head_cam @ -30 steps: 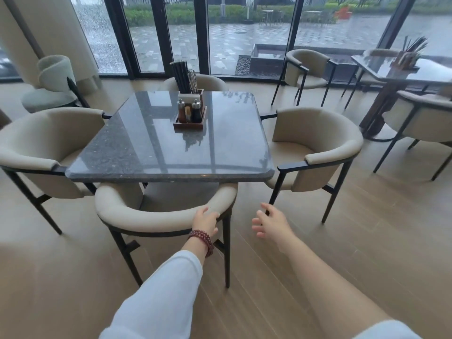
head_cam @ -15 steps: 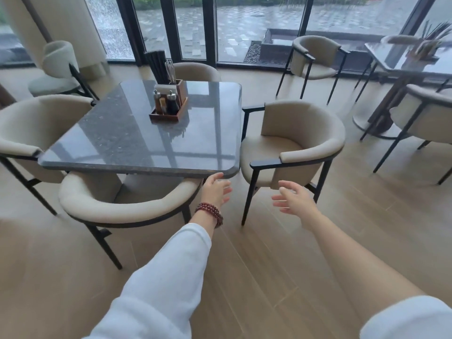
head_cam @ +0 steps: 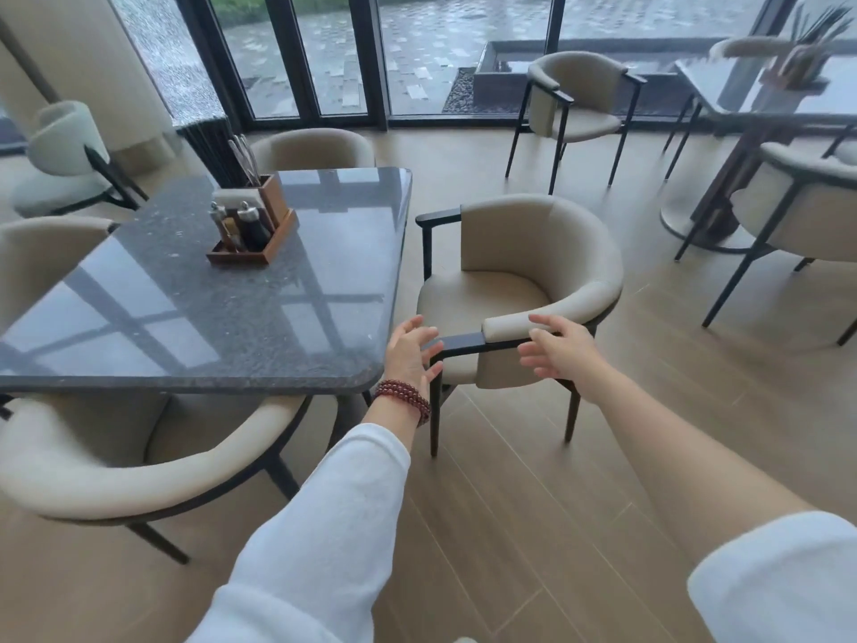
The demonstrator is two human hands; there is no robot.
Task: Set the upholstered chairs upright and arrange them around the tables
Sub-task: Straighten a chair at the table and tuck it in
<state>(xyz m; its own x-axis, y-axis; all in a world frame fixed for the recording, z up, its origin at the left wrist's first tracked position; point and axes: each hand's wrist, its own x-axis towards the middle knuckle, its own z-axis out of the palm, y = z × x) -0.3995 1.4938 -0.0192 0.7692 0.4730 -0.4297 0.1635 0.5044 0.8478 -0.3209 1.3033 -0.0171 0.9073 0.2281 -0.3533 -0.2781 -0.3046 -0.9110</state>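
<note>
Left hand (head_cam: 410,352), right hand (head_cam: 559,348) — fingers spread, empty — beside the near armrest (head_cam: 463,340) of the upright chair (head_cam: 533,252).

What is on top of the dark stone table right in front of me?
A wooden caddy stands on the table, holding small bottles and dark chopsticks. Its walls hide whatever else is inside.

- The near chair (head_cam: 139,461) had the front of its seat hidden under the table (head_cam: 185,327).
- The second table (head_cam: 765,104) was cut off by the right edge, and the holder (head_cam: 800,69) on it was blurred.
- The left-side chair (head_cam: 41,262) was cut off by the left edge.
</note>
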